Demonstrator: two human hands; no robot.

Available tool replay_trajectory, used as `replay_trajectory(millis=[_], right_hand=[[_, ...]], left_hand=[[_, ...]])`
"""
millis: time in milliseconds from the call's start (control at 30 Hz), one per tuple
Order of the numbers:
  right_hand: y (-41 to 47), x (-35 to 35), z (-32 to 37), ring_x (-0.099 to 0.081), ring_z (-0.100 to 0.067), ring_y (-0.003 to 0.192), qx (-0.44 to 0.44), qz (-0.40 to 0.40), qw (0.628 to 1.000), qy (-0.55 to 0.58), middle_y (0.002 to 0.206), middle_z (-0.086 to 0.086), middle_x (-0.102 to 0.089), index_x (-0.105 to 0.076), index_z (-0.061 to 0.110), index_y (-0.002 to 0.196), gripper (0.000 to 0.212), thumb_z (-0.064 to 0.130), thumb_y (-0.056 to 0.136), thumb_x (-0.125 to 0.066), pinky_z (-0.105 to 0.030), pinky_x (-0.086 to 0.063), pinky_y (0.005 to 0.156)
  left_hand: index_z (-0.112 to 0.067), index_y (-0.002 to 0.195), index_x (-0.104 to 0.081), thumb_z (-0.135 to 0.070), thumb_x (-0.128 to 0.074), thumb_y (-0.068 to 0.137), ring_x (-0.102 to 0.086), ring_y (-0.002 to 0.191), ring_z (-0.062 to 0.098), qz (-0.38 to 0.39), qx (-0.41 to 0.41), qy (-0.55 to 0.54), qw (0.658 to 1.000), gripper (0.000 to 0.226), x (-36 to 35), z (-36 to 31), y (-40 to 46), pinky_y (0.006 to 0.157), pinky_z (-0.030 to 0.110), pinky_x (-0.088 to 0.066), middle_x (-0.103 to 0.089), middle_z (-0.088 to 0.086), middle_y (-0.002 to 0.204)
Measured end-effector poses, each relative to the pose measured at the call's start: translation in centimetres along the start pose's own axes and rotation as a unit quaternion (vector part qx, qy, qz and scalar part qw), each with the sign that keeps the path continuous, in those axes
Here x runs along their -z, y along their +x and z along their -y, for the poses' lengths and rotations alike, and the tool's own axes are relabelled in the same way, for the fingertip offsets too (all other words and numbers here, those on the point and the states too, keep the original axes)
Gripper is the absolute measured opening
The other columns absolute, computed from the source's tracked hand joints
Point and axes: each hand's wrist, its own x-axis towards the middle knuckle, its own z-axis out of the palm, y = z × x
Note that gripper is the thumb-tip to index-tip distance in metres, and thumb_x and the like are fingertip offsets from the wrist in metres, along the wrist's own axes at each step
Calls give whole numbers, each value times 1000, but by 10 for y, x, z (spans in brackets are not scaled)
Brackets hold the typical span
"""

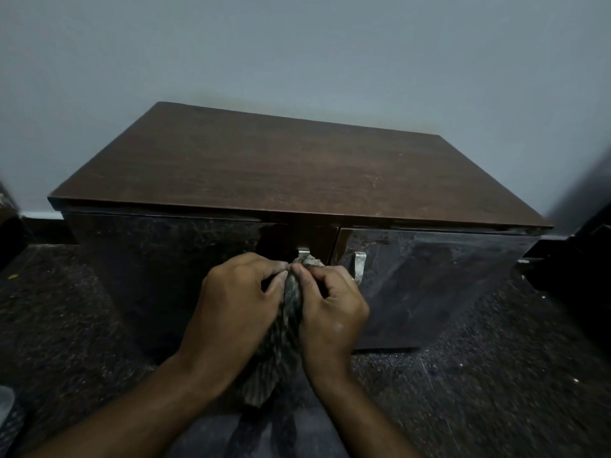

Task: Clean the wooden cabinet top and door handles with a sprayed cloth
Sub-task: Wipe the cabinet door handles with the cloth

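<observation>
Nearest us, our left hand (236,302) and right hand (330,309) pinch the grey striped cloth (291,299) between them, fingertips meeting, bunching it over the left door handle (303,252) near the cabinet's (132,276) front top edge. The right handle (359,264) stands bare just beside. Beyond lies the wooden top (281,166), against the wall (297,44).

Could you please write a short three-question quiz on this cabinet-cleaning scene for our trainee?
1. True or false: the striped grey cloth is wrapped on the left door's metal handle.
2. Which hands have a grip on the cloth: A) left hand only, B) right hand only, C) both?
3. Fill in: the right door's metal handle is ___ by any hand.

Key: 1 true; 2 C; 3 untouched.
</observation>
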Motion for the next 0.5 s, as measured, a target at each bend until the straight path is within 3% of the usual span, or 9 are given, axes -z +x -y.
replay_trajectory(millis=[200, 367, 500], right_hand=[[-7, -4, -6, -64, -4, 75, -4, -13, 1000, 4, 78, 3, -66, -75, 7, 79, 8, 9, 83, -82, -9, -47, 69], [-9, -4, -4, -58, 0, 80, -24, 14, 1000, -7, 82, 7, -60, -67, 13, 80, 14, 13, 84, -81, -4, -41, 67], [-12, -7, -4, -54, 3, 78, -45, 17, 999, 8, 82, 8, -54, -55, 20, 78, 29, 10, 83, -81, -3, -38, 64]], left_hand=[[-16, 98, -78, -14, -77, 79, -65, 84, 0, -2, -4, 10, 1000, 18, 5, 6, -2, 81, -2, -41, -74, -7, 92], [-16, 96, -78, -15, -77, 79, -63, 81, -4, 8, -8, 12, 1000, 17, 5, 10, -4, 78, -4, -40, -73, -8, 91], [-17, 102, -76, -17, -74, 83, -64, 86, 0, 37, -23, 12, 999, 19, 1, 12, -7, 81, 8, -48, -72, -8, 95]])
